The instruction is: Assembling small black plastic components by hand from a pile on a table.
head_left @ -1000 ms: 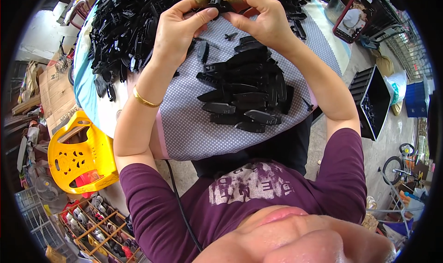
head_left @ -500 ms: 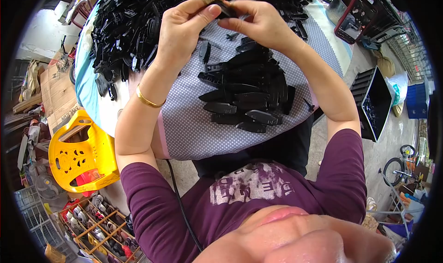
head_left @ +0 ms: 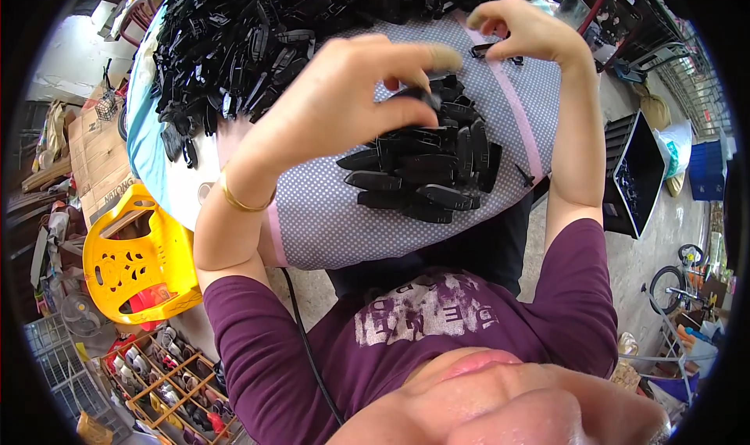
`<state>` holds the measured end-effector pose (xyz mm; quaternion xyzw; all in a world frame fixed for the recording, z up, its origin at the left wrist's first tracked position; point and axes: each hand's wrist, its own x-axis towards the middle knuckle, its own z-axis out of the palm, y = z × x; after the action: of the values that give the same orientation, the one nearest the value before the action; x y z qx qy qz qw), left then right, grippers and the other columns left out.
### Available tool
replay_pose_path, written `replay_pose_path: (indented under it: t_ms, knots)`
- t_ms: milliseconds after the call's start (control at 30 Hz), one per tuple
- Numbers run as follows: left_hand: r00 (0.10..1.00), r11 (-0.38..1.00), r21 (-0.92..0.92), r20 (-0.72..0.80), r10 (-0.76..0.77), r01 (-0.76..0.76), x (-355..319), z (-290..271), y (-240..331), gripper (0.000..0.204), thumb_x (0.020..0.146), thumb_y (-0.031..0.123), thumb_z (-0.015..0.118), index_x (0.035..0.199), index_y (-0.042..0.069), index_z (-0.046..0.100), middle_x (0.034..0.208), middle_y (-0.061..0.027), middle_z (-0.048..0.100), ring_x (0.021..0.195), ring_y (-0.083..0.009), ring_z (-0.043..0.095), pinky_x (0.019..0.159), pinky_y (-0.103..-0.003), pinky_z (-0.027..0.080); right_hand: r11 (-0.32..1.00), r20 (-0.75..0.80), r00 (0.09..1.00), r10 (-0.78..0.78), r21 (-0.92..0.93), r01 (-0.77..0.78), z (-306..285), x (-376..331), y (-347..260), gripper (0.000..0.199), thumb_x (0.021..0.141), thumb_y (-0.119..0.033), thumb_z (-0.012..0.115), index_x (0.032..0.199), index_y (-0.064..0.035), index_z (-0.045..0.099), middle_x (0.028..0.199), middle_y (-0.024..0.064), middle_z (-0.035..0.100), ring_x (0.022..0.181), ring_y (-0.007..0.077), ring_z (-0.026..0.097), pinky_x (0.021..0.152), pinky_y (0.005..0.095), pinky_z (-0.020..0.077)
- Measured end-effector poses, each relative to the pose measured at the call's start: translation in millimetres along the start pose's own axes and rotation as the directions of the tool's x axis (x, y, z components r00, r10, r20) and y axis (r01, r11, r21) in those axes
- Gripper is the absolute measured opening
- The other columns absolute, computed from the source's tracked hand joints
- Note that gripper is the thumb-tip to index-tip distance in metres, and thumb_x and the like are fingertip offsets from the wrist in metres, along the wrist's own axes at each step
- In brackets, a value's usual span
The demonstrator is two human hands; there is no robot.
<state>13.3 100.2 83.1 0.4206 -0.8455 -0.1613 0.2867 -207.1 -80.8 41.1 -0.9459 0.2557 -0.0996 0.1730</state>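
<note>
A tight pile of black, elongated plastic parts (head_left: 433, 167) lies on the dotted grey cloth (head_left: 328, 226) in front of me. Above its far end is my left hand (head_left: 351, 93), thumb and forefinger spread, with a tan wrap on one fingertip. Between them shows a blurred black part, apparently loose over the pile. Farther right, my right hand (head_left: 527, 31) has its thumb and curled fingers apart. Small black pieces (head_left: 480, 50) show beside and under its thumb; whether they touch the hand or the cloth is unclear. A large heap of similar black parts (head_left: 242, 46) covers the table's far left.
A yellow plastic chair (head_left: 141, 257) stands at left, near a flattened carton (head_left: 98, 160). To the right is an open black crate (head_left: 625, 179) with small dark bits inside. One small black scrap (head_left: 524, 176) lies near the cloth's right edge. A cable (head_left: 301, 320) hangs beside me.
My hands have parted from the black part they held together. The left has come nearer, over the pile; the right has moved away to the right. The cloth's right side has shifted.
</note>
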Motion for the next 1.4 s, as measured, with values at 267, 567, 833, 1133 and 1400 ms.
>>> replay_pose_path:
  t_ms: [267,567,833,1133,1400]
  knots:
    - [0.863,0.821,0.302,-0.013,-0.505,0.485,-6,-23,-38,0.031,0.083,0.029,0.062,0.091,0.0,0.067,0.084,-0.0149,0.066,0.075,-0.0245,0.064,0.068,-0.031,0.05,0.992,-0.08,0.991,-0.104,0.061,0.109,21,25,-11,0.025,0.075,-0.013,0.066,0.096,-0.0005,0.062,0.081,0.0111,0.063,0.074,0.0201,0.062,0.068,0.0291,0.0497]
    - [0.87,0.808,0.35,-0.043,-0.491,0.473,-3,15,-55,0.032,0.076,0.014,0.067,0.105,0.0,0.061,0.093,-0.02,0.065,0.084,-0.0289,0.064,0.075,-0.035,0.05,0.687,-0.251,0.958,0.141,0.722,0.088,39,33,-71,0.026,0.089,-0.01,0.052,0.113,0.0011,0.056,0.084,0.0066,0.063,0.071,0.0135,0.06,0.059,0.0251,0.0482]
    - [0.696,0.376,-0.912,-0.164,-0.699,0.162,2,28,-81,0.027,0.086,0.01,0.061,0.11,-0.002,0.058,0.091,-0.0078,0.063,0.08,-0.0153,0.062,0.074,-0.027,0.055,0.564,-0.32,0.918,0.235,0.814,0.14,59,38,-82,0.021,0.088,-0.01,0.057,0.105,0.0022,0.056,0.079,0.0039,0.061,0.06,0.009,0.059,0.049,0.0211,0.0458]
    - [0.741,0.386,-0.916,-0.186,-0.645,0.105,2,30,-71,0.023,0.089,0.008,0.056,0.11,-0.001,0.057,0.094,-0.0074,0.062,0.082,-0.015,0.062,0.079,-0.029,0.053,0.491,-0.327,0.904,0.277,0.856,0.159,49,33,-92,0.017,0.088,-0.012,0.057,0.097,0.0019,0.058,0.074,0.0042,0.06,0.059,0.0083,0.057,0.051,0.0214,0.0477]
    - [0.775,0.39,-0.92,-0.269,-0.572,-0.031,5,34,-62,0.029,0.088,0.004,0.055,0.116,-0.003,0.054,0.097,-0.0092,0.061,0.086,-0.0155,0.061,0.081,-0.026,0.05,0.46,-0.288,0.91,0.3,0.879,0.127,59,35,-96,0.018,0.09,-0.015,0.056,0.099,0.0011,0.058,0.076,0.0043,0.061,0.06,0.0088,0.059,0.051,0.0204,0.0479]
